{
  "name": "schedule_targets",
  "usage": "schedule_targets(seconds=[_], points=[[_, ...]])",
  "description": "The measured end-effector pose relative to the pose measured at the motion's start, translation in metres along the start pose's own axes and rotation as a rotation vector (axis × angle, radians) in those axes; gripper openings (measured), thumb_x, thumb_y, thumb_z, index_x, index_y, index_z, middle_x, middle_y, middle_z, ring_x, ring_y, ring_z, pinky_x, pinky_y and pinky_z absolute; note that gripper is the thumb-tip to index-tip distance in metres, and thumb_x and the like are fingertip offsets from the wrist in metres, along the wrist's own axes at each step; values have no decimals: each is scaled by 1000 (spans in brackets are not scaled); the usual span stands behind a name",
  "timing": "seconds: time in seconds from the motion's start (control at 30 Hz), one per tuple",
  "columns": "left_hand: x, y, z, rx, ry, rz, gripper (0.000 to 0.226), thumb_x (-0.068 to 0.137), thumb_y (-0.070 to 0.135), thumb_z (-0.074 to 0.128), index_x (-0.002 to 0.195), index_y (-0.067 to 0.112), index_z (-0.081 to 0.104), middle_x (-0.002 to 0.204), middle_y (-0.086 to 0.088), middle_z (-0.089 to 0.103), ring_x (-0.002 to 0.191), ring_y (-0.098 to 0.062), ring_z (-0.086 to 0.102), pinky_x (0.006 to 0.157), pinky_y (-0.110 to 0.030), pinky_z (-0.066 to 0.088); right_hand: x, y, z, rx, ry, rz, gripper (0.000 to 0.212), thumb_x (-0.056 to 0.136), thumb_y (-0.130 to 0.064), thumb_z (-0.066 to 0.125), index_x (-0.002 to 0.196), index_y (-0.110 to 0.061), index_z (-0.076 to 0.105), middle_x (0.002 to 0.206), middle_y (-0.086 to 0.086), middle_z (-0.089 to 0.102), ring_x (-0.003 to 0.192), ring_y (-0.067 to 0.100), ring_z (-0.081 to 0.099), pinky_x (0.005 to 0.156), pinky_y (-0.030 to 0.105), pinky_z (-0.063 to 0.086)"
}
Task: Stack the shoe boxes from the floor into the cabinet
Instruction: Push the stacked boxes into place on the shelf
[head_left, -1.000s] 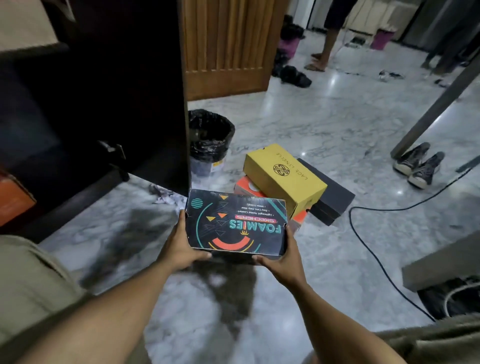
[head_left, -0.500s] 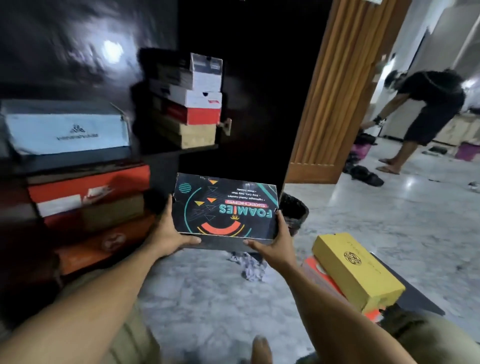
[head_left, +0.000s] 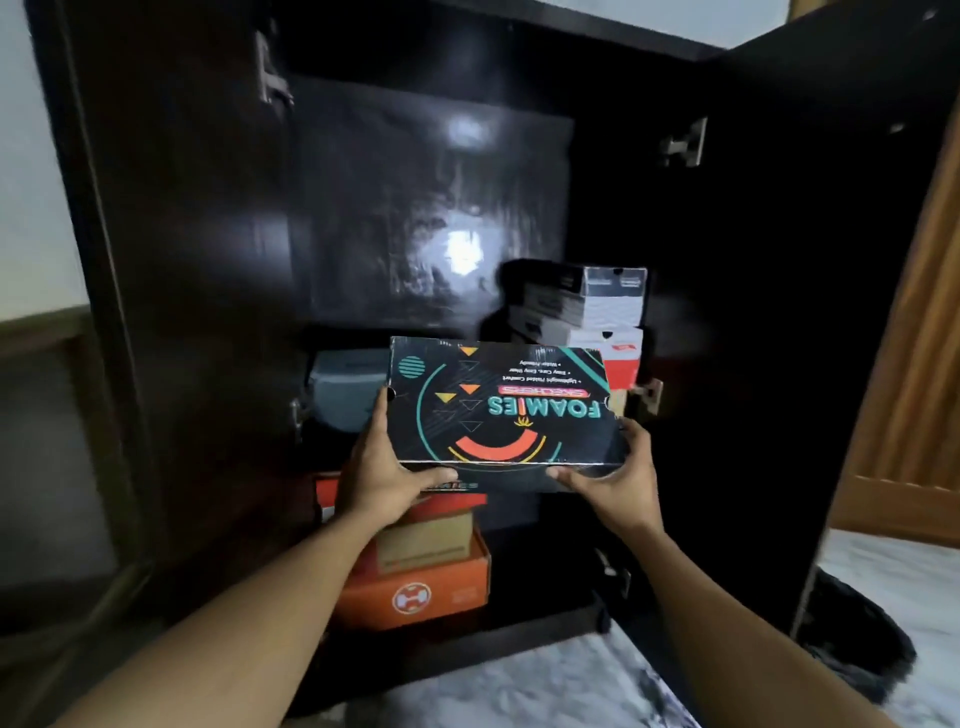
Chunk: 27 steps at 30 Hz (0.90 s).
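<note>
I hold a black shoe box (head_left: 501, 402) printed "FOAMIES" flat in front of the open dark cabinet (head_left: 426, 208). My left hand (head_left: 382, 470) grips its near left corner and my right hand (head_left: 615, 475) grips its near right corner. Behind the box, a grey box (head_left: 345, 392) sits on the left of a shelf and a stack of white, black and red boxes (head_left: 597, 317) stands on the right. Below, an orange box (head_left: 426, 592) carries a brown box (head_left: 426, 540) and a red one; the held box hides part of that stack.
The cabinet's right door (head_left: 810, 312) stands open, with a wooden panel (head_left: 914, 364) beyond it. A black bin bag (head_left: 852, 639) sits on the marble floor (head_left: 545, 680) at the lower right. The left door (head_left: 171, 312) is open too.
I have turned from the floor pile to face the cabinet, lifting the FOAMIES box up and toward the shelves. The yellow box and the other floor boxes have left the view.
</note>
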<state>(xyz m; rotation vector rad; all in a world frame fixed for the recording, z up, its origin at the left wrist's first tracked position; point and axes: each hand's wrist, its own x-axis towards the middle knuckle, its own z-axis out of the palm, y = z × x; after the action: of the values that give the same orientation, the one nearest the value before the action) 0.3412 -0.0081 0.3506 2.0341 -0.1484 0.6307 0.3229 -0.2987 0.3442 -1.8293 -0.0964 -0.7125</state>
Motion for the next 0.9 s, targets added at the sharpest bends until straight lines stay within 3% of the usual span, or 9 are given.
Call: schedule_targets(seconds=[0.13, 0.23, 0.27, 0.37, 0.5, 0.57, 0.67, 0.8, 0.9], points=[[38, 0, -33, 36, 138, -42, 139, 41, 44, 98, 154, 32, 19, 145, 5, 51, 129, -15, 51, 107, -35, 43, 50, -16, 48, 131, -8, -47, 96, 47, -23, 100, 123, -19, 42, 118, -6, 57, 105, 8, 63, 84, 20, 57], [63, 2, -49, 112, 238, -69, 132, 45, 44, 97, 154, 21, 25, 147, -2, 47, 133, -21, 48, 109, -37, 41, 80, -24, 83, 255, -62, -33, 88, 54, -17, 98, 120, -16, 40, 117, -2, 61, 101, 12, 67, 70, 34, 63], [71, 1, -53, 141, 264, -90, 130, 48, 44, 97, 154, 18, 27, 148, -5, 45, 134, -24, 46, 110, -38, 40, 89, -25, 95, 285, -90, -37, 85, 59, -14, 96, 122, -15, 40, 118, -1, 61, 101, 13, 67, 66, 34, 63], [97, -2, -65, 231, 327, -163, 115, 55, 38, 95, 149, 10, 36, 142, -11, 36, 129, -29, 47, 110, -35, 40, 117, -26, 130, 284, -129, -54, 79, 69, -15, 91, 131, -14, 41, 120, -2, 59, 100, 5, 62, 66, 12, 55], [130, -4, -68, 346, 364, -172, 100, 64, 40, 90, 144, 7, 42, 137, -12, 32, 118, -32, 52, 102, -39, 46, 155, -21, 162, 205, -179, -97, 77, 77, -25, 85, 141, -19, 42, 111, -16, 59, 111, 12, 59, 98, 30, 50], [138, -3, -63, 463, 386, -199, 97, 72, 47, 83, 148, 12, 35, 141, -12, 31, 122, -33, 50, 92, -44, 50, 168, -15, 175, 175, -188, -108, 80, 80, -27, 83, 147, -20, 39, 125, -6, 56, 121, 16, 55, 104, 32, 46], [141, -6, -53, 636, 466, -181, 90, 81, 49, 74, 150, 12, 29, 149, -15, 30, 132, -33, 37, 90, -46, 49, 171, -11, 193, 90, -119, -109, 79, 82, -31, 80, 149, -23, 39, 132, 4, 42, 123, 23, 50, 112, 39, 40], [156, -23, -43, 666, 580, -46, 75, 76, 33, 82, 137, 8, 46, 146, -13, 36, 123, -35, 41, 86, -47, 52, 178, -10, 211, 162, -30, -109, 66, 81, -25, 81, 134, -32, 42, 127, -1, 55, 117, 19, 57, 104, 41, 47], [172, -30, -42, 684, 560, 25, 70, 71, 26, 85, 129, 10, 49, 144, -9, 36, 129, -35, 38, 90, -48, 55, 194, -14, 216, 138, -41, -122, 53, 78, -29, 81, 118, -37, 46, 118, -5, 63, 108, 15, 63, 92, 37, 54]])
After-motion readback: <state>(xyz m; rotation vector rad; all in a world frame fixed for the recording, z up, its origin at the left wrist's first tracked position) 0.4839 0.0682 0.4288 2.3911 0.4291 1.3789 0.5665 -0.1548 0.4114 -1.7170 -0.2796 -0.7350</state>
